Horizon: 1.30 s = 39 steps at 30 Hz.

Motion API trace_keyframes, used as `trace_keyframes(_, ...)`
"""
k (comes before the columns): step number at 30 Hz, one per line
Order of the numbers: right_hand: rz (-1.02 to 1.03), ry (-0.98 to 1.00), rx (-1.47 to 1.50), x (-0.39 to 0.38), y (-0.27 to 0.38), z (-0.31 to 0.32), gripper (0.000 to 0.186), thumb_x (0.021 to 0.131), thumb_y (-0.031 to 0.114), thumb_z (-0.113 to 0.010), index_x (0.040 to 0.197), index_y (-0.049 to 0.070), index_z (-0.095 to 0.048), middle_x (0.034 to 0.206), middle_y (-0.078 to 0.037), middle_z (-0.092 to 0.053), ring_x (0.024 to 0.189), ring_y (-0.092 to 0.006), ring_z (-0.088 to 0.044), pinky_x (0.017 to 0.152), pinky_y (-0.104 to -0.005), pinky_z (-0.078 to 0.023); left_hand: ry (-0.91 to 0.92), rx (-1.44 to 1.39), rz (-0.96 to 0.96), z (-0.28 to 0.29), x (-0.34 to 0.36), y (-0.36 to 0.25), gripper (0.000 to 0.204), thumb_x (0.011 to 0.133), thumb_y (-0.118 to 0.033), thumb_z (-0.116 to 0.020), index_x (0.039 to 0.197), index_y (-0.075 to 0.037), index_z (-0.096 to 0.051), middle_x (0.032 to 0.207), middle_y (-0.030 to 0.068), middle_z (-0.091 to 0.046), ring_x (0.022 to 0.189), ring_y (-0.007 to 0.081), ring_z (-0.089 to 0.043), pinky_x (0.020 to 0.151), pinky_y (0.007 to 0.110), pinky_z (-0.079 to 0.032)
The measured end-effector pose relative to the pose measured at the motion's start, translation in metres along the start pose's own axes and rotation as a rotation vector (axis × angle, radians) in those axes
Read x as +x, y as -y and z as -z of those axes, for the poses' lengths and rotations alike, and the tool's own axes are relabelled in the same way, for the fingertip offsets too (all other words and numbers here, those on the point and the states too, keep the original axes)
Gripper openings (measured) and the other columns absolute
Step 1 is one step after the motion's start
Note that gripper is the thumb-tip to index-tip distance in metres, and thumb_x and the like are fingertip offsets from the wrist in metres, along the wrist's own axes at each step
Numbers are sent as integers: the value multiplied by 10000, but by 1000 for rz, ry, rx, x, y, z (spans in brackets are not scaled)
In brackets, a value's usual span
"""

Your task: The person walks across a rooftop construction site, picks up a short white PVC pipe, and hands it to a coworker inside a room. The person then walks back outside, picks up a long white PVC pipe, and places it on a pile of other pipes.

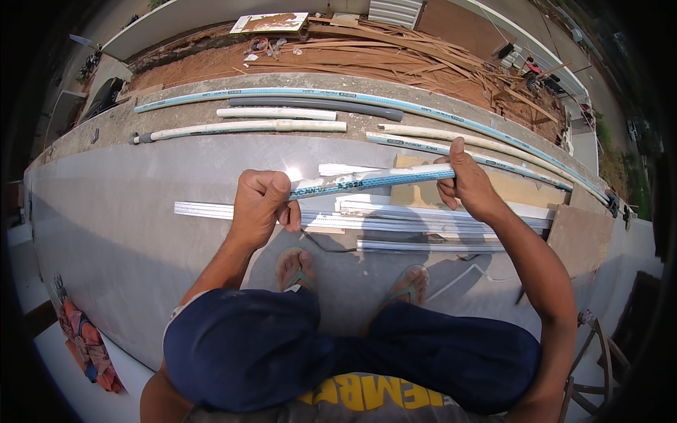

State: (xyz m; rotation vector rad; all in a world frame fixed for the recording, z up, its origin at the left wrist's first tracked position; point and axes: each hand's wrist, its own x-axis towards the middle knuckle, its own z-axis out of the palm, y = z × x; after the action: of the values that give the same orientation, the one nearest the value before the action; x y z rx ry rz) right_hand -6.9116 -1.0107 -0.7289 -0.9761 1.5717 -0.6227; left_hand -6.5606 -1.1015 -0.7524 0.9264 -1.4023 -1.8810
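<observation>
A short length of white and blue PVC pipe (374, 180) is held level in front of me, above the grey floor. My left hand (262, 203) is closed round its left end, the thumb along the top. At the other end my right hand (467, 180) grips the pipe, thumb pointing up and fingers curled beneath. Below the pipe lie several white ribbed strips (282, 217) and a flat tan board (416, 192). The pipe's very ends are hidden in my hands.
Along the concrete ledge lie a long blue pipe (282, 92), a grey pipe (317, 107) and several white pipes (275, 127). Past the ledge is a pile of wooden planks (416, 56) on red soil. A crumpled reddish cloth (88, 345) lies at lower left.
</observation>
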Motion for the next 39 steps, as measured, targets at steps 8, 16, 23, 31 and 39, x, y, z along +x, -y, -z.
trace_keyframes(8,7,77,103,20,-39,-5,729,1030,714,-277,626,118,-390,530,22,-336,444,-120,-413,446,-290,-372,-142,108,273,18,9,32,574,1012,-501,-611,831,38,-690,602,91,-638,535,153,-647,525,269,-527)
trace_keyframes(16,165,-356,-434,51,-69,56,781,1048,629,-358,735,-50,-580,717,-253,-603,775,-439,-596,812,-520,-478,-12,622,110,21,-23,96,475,1004,-259,-662,610,-4,-591,508,14,-536,476,73,-456,448,293,-327)
trace_keyframes(23,205,-347,-457,102,-89,59,630,1025,580,-467,1060,0,-713,1041,-287,-695,1065,-462,-638,942,-521,-484,636,1099,-197,-39,-117,140,266,857,-231,-716,682,-63,-605,701,215,-591,725,443,-555,698,563,-400)
trace_keyframes(31,420,-298,-903,139,-90,56,398,976,348,-622,1231,48,-561,1136,-200,-643,1085,-386,-644,921,-488,-507,478,1343,100,-33,-134,162,254,842,-330,-683,847,-77,-706,919,340,-605,1038,618,-494,918,745,-316)
trace_keyframes(39,374,-400,-1164,157,-126,47,341,936,151,-580,1275,161,-600,1195,-136,-615,1195,-310,-589,943,-479,-471,436,1426,-59,-46,-123,169,244,839,-309,-678,814,-67,-685,870,304,-624,974,593,-526,902,731,-338)
